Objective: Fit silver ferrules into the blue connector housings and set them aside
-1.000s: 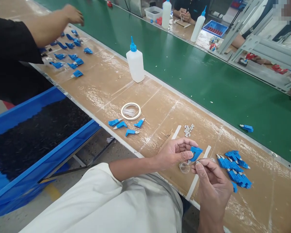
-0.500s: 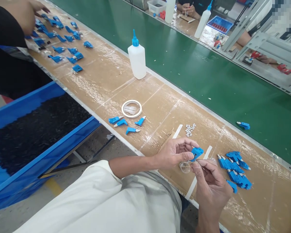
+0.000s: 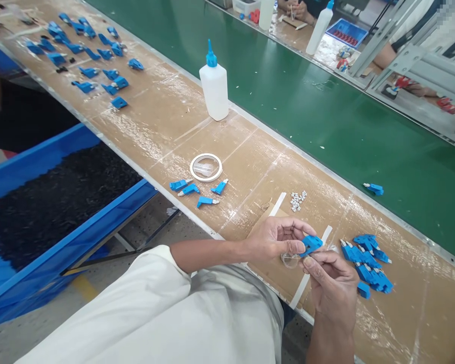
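My left hand [image 3: 282, 237] pinches a blue plastic part [image 3: 311, 245] between thumb and fingers, above the bench. Close against the part's lower edge, the fingertips of my right hand [image 3: 331, 273] are pressed together. Whatever they grip is too small or hidden to make out. Below the two hands sits a small clear round dish [image 3: 289, 260], partly covered by my left hand. Just to the right lies a cluster of blue parts with pale ends [image 3: 369, 263]. Beyond my left hand is a little heap of small metal pieces [image 3: 298, 200].
A tape roll [image 3: 206, 167] lies near several blue parts [image 3: 197, 191]. A white bottle with blue nozzle [image 3: 214, 91] stands by the green conveyor belt [image 3: 273, 106]. More blue parts [image 3: 79, 45] are scattered farther left. A blue bin of black pieces [image 3: 60, 202] adjoins the bench.
The blue part in my left hand has shifted slightly right and turned, with my right fingertips still close to it. A co-worker's hand has drawn back at upper left. The belt's blue part has moved up-left.
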